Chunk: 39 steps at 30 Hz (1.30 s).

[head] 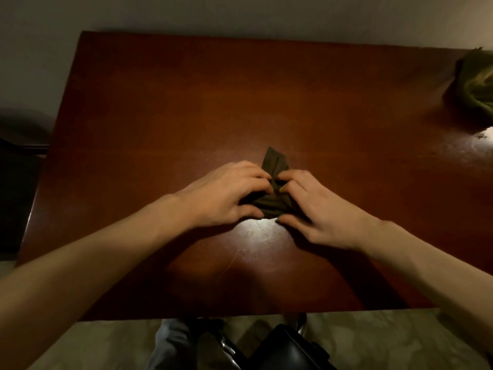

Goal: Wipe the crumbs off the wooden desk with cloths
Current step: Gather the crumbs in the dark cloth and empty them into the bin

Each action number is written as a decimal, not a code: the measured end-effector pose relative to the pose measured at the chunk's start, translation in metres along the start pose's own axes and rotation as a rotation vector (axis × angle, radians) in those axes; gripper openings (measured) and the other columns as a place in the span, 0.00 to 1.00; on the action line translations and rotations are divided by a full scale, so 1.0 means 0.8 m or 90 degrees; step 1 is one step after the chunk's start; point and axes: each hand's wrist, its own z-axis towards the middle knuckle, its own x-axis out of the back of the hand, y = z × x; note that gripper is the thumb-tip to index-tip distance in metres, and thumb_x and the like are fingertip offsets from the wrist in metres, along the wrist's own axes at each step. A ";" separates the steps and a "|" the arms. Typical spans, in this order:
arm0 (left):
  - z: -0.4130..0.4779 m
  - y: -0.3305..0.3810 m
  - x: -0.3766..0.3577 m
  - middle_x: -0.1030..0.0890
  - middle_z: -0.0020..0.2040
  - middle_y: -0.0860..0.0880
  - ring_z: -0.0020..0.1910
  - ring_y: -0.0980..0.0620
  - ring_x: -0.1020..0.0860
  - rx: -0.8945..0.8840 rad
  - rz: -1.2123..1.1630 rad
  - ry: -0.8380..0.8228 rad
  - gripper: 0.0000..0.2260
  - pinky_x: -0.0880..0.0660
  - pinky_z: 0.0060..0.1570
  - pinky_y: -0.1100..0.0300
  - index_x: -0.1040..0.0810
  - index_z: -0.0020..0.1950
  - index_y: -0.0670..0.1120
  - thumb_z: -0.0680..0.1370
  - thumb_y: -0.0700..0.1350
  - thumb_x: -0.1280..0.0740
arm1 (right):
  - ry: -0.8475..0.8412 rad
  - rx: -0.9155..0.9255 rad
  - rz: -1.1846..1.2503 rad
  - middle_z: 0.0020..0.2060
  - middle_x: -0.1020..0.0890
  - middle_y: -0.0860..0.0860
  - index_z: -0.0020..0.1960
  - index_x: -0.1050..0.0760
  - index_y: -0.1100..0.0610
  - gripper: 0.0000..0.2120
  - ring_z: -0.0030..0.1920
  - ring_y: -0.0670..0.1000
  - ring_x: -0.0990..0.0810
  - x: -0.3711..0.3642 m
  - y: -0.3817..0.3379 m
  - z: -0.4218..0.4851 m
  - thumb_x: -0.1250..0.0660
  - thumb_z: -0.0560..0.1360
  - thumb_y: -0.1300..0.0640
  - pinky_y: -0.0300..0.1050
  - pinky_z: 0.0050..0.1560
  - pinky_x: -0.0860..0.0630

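Note:
A small dark olive cloth [273,166] lies bunched in the middle of the reddish-brown wooden desk [186,102]. My left hand [224,196] grips its left side with curled fingers. My right hand [317,206] grips its right side, fingertips meeting the left hand's over the cloth. One corner of the cloth sticks out beyond the fingers. Fine pale crumbs [262,231] show in the light glare just in front of my hands. A second, green cloth [477,84] lies crumpled at the desk's far right edge.
More specks glint in a bright patch [480,141] at the right edge, below the green cloth. A dark piece of furniture [16,196] stands left of the desk. A black chair [290,351] and my legs are below the near edge. A wall runs behind.

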 end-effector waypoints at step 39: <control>-0.013 -0.056 0.019 0.34 0.81 0.47 0.80 0.46 0.36 0.397 0.049 0.190 0.29 0.41 0.79 0.42 0.36 0.82 0.50 0.83 0.57 0.35 | 0.208 -0.344 0.149 0.51 0.21 0.53 0.67 0.29 0.48 0.23 0.39 0.52 0.20 0.056 0.051 0.014 0.39 0.79 0.70 0.38 0.31 0.25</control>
